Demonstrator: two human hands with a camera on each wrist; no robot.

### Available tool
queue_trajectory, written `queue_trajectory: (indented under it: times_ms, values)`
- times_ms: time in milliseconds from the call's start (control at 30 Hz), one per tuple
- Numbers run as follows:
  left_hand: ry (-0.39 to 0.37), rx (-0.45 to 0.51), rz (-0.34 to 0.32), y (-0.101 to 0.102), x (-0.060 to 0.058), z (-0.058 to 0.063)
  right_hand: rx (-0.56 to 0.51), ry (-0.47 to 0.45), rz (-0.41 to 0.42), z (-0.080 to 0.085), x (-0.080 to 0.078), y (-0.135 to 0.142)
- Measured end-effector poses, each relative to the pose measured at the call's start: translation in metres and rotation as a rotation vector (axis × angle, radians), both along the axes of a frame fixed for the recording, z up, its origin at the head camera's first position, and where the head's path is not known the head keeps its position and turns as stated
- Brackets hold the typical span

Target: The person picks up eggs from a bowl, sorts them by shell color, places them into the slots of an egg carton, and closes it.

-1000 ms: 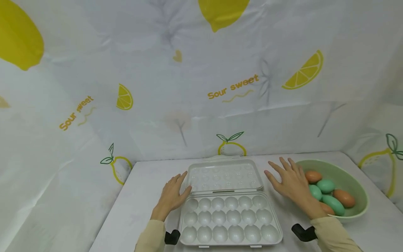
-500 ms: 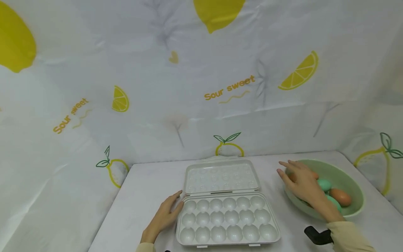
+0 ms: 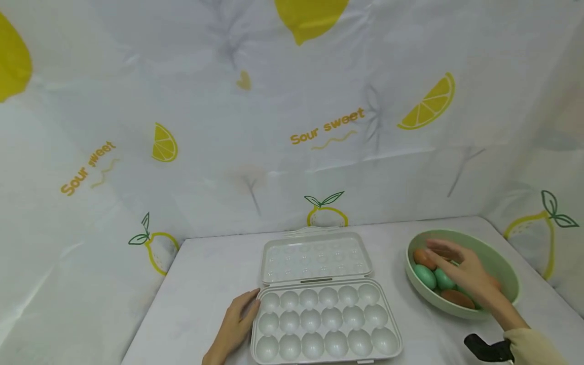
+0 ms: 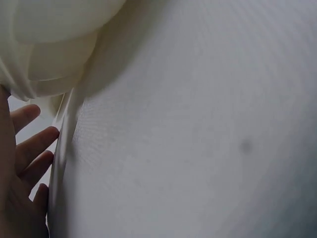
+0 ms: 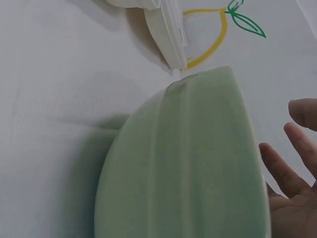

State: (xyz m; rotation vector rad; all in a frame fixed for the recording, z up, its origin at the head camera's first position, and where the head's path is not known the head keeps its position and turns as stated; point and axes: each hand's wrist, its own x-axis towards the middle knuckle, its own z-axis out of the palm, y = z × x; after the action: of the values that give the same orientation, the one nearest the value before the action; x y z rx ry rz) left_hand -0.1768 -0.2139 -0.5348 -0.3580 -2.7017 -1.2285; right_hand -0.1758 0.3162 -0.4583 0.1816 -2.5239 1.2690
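My right hand (image 3: 467, 271) hovers over the green bowl (image 3: 506, 258), its fingers extended and nothing visible in its grasp. Brown and green eggs lie in the bowl: a brown egg (image 3: 423, 258) and a green egg (image 3: 425, 277) near the left rim, another brown egg (image 3: 458, 299) toward the front. Some eggs are hidden beneath the hand. In the right wrist view the bowl's wall (image 5: 198, 158) blocks the eggs. A white egg box (image 3: 324, 319) lies unfolded, its hollows bare. My left hand (image 3: 234, 324) rests at its left edge, fingers lightly bent.
The box's clear lid (image 3: 315, 258) lies folded back behind the tray. A white cloth covers the table (image 3: 205, 268). Behind it hangs a lemon-print sheet (image 3: 219, 203). A black wrist mount (image 3: 488, 350) sticks out below my right sleeve.
My right hand has moved right and over the bowl, covering some eggs. My left hand has slid down along the box's left side. The view has shifted slightly to the right.
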Motion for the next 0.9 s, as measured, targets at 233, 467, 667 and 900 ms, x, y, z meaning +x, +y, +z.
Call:
queue_trajectory:
  times_ms: [233,467,667,900]
  values:
    - [0.009,0.028,0.049,0.002,0.004,-0.007,-0.017,-0.065,0.002,-0.007,-0.005,0.005]
    - [0.028,0.009,0.086,0.003,0.005,-0.012,-0.072,-0.114,0.004,-0.019,-0.013,0.009]
    - [0.045,0.000,0.108,0.005,0.005,-0.013,-0.128,-0.048,0.058,-0.026,-0.021,0.011]
    - [0.051,-0.003,0.131,0.006,0.005,-0.012,-0.139,-0.007,0.116,-0.033,-0.031,0.014]
